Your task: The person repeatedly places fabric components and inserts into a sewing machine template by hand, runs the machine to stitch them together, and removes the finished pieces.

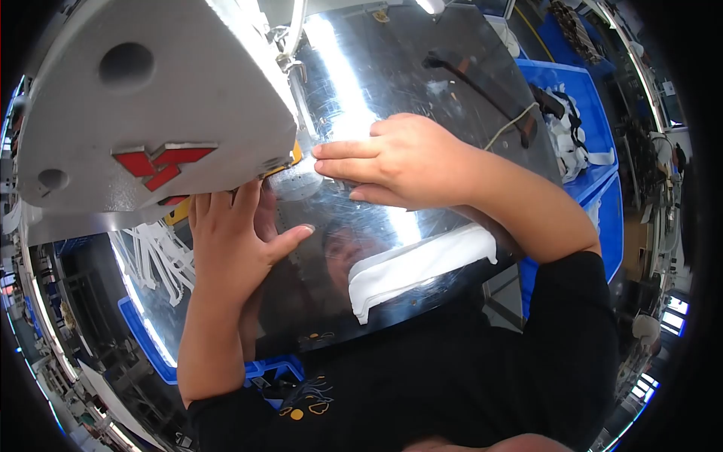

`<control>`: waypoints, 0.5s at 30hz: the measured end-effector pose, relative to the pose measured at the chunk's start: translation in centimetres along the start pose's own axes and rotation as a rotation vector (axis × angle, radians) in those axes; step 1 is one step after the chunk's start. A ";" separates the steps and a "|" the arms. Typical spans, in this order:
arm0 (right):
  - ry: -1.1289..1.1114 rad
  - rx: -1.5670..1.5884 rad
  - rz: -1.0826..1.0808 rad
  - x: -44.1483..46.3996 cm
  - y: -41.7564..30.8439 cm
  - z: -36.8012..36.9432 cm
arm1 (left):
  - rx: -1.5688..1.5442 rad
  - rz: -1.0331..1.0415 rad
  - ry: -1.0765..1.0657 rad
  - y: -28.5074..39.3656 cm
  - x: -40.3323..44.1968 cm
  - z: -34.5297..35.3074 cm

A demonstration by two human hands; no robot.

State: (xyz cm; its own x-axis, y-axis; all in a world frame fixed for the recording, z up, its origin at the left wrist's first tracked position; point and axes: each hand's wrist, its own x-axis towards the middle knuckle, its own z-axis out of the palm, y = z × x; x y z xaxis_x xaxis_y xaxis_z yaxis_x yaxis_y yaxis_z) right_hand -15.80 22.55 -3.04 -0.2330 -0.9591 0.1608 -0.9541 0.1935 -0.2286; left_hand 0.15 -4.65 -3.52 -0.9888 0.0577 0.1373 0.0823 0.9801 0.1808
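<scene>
The left hand [232, 239] points up toward the big grey machine with a red raised badge [188, 83], its thumb stuck out to the side; the machine hides its fingertips, so I cannot tell if they grip anything. The right hand [407, 162] is loose, palm down, its fingers stretched out over the shiny grey metal table [437, 215], pointing at the yellow edge [292, 156] at the machine's bottom. A stack of long white cloth pieces [422, 265] lies on the table near the person's tummy, apart from both hands. Over on the right, a blue plastic bin [605, 124] holds a messy heap of white and dark cloth [568, 139]. Another blue bin [614, 222] is just below it. Past the left hand, thin white strips [154, 256] lie in a bunch, and a blue tub [143, 339] peeks out under them. A long dark bar [478, 87] is at the far side of the table, with a pale string [508, 126] by its end. The black shirt [444, 369] has a small yellow and blue picture, and the red badge is made of slanted blocks.
</scene>
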 end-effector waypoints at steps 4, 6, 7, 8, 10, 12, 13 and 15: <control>0.022 -0.002 -0.007 0.0 -0.1 0.1 | -0.007 0.012 0.003 0.1 0.1 -0.4; 0.019 0.009 -0.010 0.1 0.0 0.2 | 0.000 0.014 -0.002 0.1 0.0 -0.5; 0.010 0.015 -0.007 0.2 0.0 0.1 | -0.002 0.016 -0.003 0.1 0.0 -0.4; 0.000 0.018 -0.004 0.2 0.1 0.0 | 0.002 0.014 -0.005 0.0 -0.1 -0.4; 0.011 0.016 -0.020 0.1 0.1 0.0 | 0.003 0.012 -0.004 0.1 -0.2 -0.3; 0.018 0.006 -0.024 0.1 0.1 0.0 | 0.012 0.031 -0.002 0.0 -0.3 -0.4; 0.019 -0.004 -0.024 0.1 0.0 0.0 | 0.018 0.039 0.000 -0.1 -0.3 -0.5; 0.033 -0.020 -0.027 0.0 -0.1 0.0 | 0.009 0.049 -0.005 0.1 -0.4 -0.8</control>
State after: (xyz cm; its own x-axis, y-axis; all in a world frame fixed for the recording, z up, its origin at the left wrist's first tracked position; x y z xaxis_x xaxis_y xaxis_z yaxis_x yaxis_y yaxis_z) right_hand -15.70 22.54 -3.07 -0.2132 -0.9567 0.1980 -0.9636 0.1725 -0.2044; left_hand 0.61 -4.73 -2.78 -0.9842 0.1066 0.1414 0.1296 0.9778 0.1648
